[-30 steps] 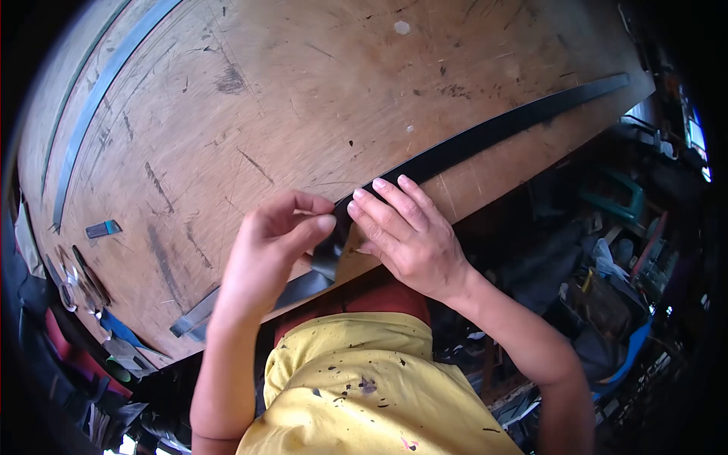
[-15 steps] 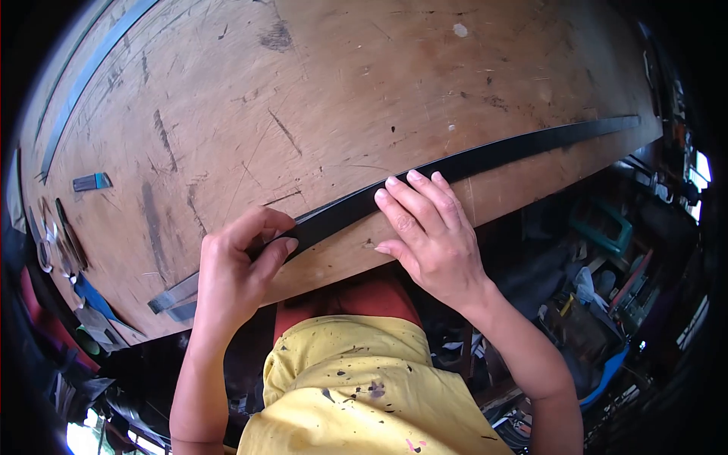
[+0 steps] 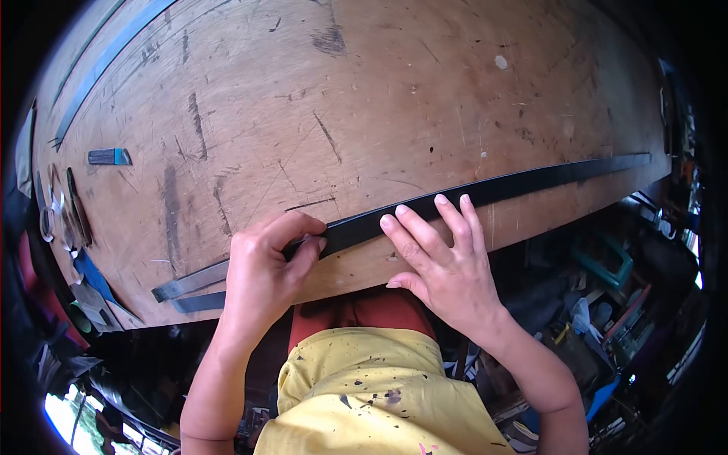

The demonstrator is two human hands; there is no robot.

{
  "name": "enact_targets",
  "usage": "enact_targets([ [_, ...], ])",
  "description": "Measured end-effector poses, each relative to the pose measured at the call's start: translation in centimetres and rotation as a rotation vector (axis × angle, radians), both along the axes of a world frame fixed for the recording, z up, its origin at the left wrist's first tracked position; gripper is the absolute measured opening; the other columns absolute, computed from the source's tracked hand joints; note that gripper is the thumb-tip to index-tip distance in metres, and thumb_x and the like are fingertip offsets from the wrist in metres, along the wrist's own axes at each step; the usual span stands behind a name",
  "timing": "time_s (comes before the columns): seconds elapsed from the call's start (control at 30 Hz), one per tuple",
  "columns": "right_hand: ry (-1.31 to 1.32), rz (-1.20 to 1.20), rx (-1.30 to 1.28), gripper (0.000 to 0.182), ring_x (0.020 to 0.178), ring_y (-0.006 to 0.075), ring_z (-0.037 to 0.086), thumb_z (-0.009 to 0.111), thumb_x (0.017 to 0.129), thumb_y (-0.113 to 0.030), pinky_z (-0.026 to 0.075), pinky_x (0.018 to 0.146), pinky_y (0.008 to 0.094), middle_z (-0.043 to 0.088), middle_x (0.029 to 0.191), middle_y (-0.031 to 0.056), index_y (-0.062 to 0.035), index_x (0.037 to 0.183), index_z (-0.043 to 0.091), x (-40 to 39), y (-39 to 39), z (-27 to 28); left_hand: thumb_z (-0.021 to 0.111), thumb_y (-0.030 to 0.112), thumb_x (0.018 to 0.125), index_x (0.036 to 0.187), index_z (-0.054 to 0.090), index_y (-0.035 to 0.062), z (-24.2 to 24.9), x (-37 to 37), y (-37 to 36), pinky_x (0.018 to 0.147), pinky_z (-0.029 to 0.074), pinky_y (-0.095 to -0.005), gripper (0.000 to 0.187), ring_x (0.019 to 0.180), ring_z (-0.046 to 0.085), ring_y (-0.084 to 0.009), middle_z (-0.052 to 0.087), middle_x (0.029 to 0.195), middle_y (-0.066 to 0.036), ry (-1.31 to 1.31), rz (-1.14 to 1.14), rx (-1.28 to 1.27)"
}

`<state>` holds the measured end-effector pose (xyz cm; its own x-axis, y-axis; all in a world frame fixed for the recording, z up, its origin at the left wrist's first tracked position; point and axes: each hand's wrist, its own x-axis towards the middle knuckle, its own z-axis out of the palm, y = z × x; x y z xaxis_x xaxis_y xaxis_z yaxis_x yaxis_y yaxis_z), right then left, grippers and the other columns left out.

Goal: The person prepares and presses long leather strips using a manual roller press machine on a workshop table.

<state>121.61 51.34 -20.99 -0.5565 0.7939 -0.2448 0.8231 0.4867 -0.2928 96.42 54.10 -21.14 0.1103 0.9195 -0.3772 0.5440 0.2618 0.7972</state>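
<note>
A long black strip [image 3: 523, 182], perhaps leather, runs along the near edge of the wooden table. Between thumb and fingers, my left hand [image 3: 269, 262] pinches it near its left part, where a second layer shows along the upper edge. To the left of that hand the layers part into two separate ends: a greyish upper end [image 3: 186, 282] and a dark lower end [image 3: 201, 302]. My right hand [image 3: 451, 265] is open, its spread fingertips resting on or just over the strip, right of the left hand.
On the scratched wooden table [image 3: 394, 91] lie a small blue-and-dark block [image 3: 110, 156], scissors [image 3: 53, 208] and another long strip [image 3: 106, 68] at the far left. Below the right edge are a green plastic stool [image 3: 607, 262] and assorted clutter.
My left hand has slid slightly rightward along the strip, closer to my right hand. The gap between the layers there looks narrower. My right fingers are more spread, and the view has shifted.
</note>
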Motion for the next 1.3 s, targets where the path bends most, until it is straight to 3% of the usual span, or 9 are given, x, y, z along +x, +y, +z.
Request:
enact_targets([
  [0.27, -0.037, 0.041, 0.016, 0.090, 0.140, 0.0352, 0.033, 0.080, 0.076, -0.048, 0.033, 0.120, 0.0612, 0.035, 0.157, -0.0031, -0.0209, 0.155, 0.045, -0.2, 0.1, 0.1, 0.070, -0.006, 0.082, 0.094, 0.072, -0.0027, 0.2, 0.3, -0.1, 0.061, 0.047, -0.0268, 0.012, 0.064, 0.059, -0.0096, 0.063, 0.069, -0.006, 0.022, 0.021, 0.014],
  [0.33, -0.034, 0.009, 0.005, 0.086, 0.141, 0.0357, 0.033, 0.080, 0.073, -0.046, 0.030, 0.121, 0.0603, 0.041, 0.154, -0.0026, -0.0232, 0.151, 0.051, -0.4, 0.1, 0.3, 0.070, -0.006, 0.083, 0.093, 0.071, -0.0029, 0.2, 0.3, -0.1, 0.061, 0.047, -0.0268, 0.011, 0.064, 0.059, -0.0096, 0.063, 0.068, -0.006, 0.026, 0.028, 0.017],
  [0.57, -0.032, -0.014, -0.009, 0.082, 0.140, 0.0370, 0.036, 0.079, 0.075, -0.045, 0.031, 0.120, 0.0609, 0.044, 0.152, -0.0007, -0.0230, 0.150, 0.052, -0.8, 0.2, 0.5, 0.068, -0.004, 0.085, 0.094, 0.071, -0.0027, -0.1, 0.6, -0.2, 0.058, 0.045, -0.0254, 0.009, 0.062, 0.057, -0.0066, 0.064, 0.067, -0.005, 0.043, 0.060, -0.029],
  [0.73, 0.061, -0.037, 0.000, 0.082, 0.137, 0.0318, 0.042, 0.081, 0.076, -0.037, 0.034, 0.120, 0.0552, 0.049, 0.147, 0.0089, -0.0077, 0.147, 0.052, -1.6, -0.1, 0.4, 0.068, -0.003, 0.086, 0.094, 0.072, -0.0023, 0.1, 0.8, -0.2, 0.056, 0.044, -0.0250, 0.008, 0.060, 0.056, -0.0054, 0.064, 0.065, -0.004, 0.055, 0.074, -0.073],
  [0.83, 0.132, -0.049, -0.020, 0.080, 0.136, 0.0311, 0.044, 0.080, 0.077, -0.036, 0.037, 0.119, 0.0531, 0.050, 0.146, 0.0095, -0.0030, 0.145, 0.053, -1.9, -0.1, -0.1, 0.068, -0.003, 0.086, 0.093, 0.072, -0.0022, 0.1, 0.8, -0.2, 0.055, 0.043, -0.0251, 0.008, 0.059, 0.055, -0.0055, 0.063, 0.064, -0.004, 0.067, 0.074, -0.035],
  [0.97, 0.105, -0.055, -0.027, 0.080, 0.135, 0.0326, 0.045, 0.080, 0.078, -0.038, 0.039, 0.118, 0.0534, 0.050, 0.146, 0.0088, -0.0075, 0.146, 0.053, -2.4, -0.1, 0.4, 0.069, -0.002, 0.085, 0.093, 0.072, -0.0020, -0.1, 0.7, -0.3, 0.057, 0.046, -0.0264, 0.008, 0.062, 0.059, -0.0080, 0.065, 0.067, -0.006, 0.075, 0.069, -0.024],
  [1.07, 0.036, 0.025, -0.006, 0.077, 0.133, 0.0366, 0.044, 0.077, 0.079, -0.044, 0.039, 0.117, 0.0561, 0.048, 0.145, 0.0069, -0.0208, 0.149, 0.052, -2.6, -0.1, 0.4, 0.070, -0.002, 0.083, 0.093, 0.072, -0.0019, -0.4, 0.6, -0.4, 0.060, 0.049, -0.0277, 0.010, 0.065, 0.063, -0.0109, 0.068, 0.071, -0.008, 0.106, 0.043, 0.032],
  [1.27, 0.022, 0.015, -0.008, 0.075, 0.132, 0.0358, 0.045, 0.077, 0.080, -0.043, 0.037, 0.117, 0.0573, 0.049, 0.144, 0.0075, -0.0198, 0.147, 0.054, -3.0, -0.1, 0.6, 0.072, -0.001, 0.081, 0.092, 0.072, -0.0015, -0.3, 0.8, -0.3, 0.061, 0.050, -0.0291, 0.011, 0.067, 0.065, -0.0144, 0.069, 0.073, -0.010, 0.134, 0.036, 0.039],
  [1.3, 0.022, 0.016, -0.009, 0.075, 0.132, 0.0358, 0.045, 0.077, 0.080, -0.043, 0.037, 0.117, 0.0573, 0.049, 0.144, 0.0075, -0.0198, 0.147, 0.054, -3.1, -0.1, 0.7, 0.070, 0.001, 0.081, 0.090, 0.070, -0.0001, -0.2, 0.9, -0.2, 0.063, 0.052, -0.0351, 0.009, 0.069, 0.068, -0.0243, 0.069, 0.076, -0.013, 0.133, 0.042, 0.030],
])
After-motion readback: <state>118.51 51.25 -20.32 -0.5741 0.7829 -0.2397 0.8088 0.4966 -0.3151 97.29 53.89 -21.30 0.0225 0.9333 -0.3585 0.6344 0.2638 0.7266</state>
